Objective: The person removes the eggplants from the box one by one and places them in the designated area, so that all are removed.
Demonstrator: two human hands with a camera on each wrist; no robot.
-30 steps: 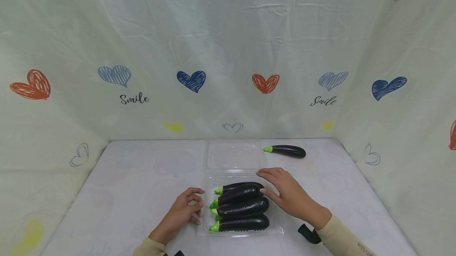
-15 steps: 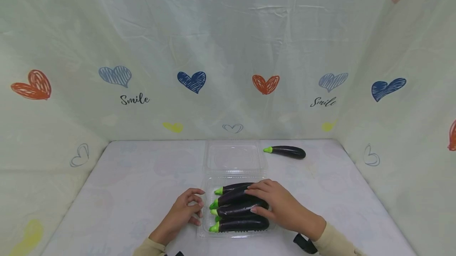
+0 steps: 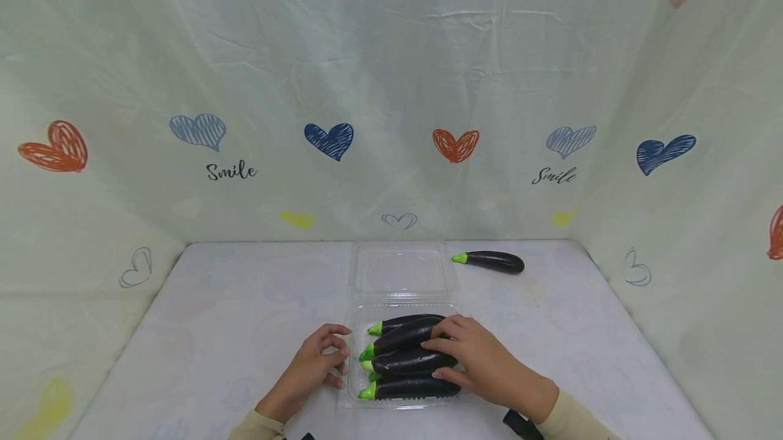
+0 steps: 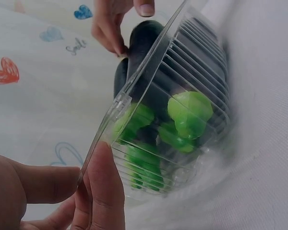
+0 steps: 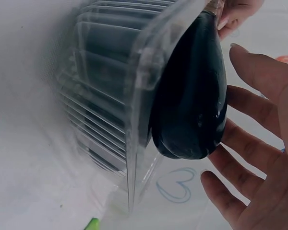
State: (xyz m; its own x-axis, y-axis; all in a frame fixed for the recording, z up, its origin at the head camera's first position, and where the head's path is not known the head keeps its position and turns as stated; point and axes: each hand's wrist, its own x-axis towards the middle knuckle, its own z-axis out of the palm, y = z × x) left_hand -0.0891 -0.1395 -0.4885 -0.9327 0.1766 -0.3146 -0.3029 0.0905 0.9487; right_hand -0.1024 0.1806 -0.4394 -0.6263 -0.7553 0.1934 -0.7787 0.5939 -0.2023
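A clear plastic clamshell box (image 3: 391, 308) holds several dark eggplants (image 3: 411, 361), stacked with their green stems towards the left. My left hand (image 3: 312, 366) pinches the box's left rim between thumb and fingers, as the left wrist view shows at the rim (image 4: 149, 55). Over the blunt right ends of the eggplants lies my right hand (image 3: 489, 366), its fingers spread and slightly bent. In the right wrist view, fingertips lie against the upper eggplant (image 5: 192, 91), which rises above the rim, and the thumb stands apart from it.
The box's lid (image 3: 397, 270) lies folded back, flat on the table (image 3: 257, 290). One more eggplant (image 3: 493, 262) lies behind, right of the lid. A curtain (image 3: 391, 73) printed with hearts surrounds the table's back and sides.
My right hand has moved left from the box's right edge onto the eggplants' blunt ends, then shifted slightly towards me. The left hand keeps its place at the rim.
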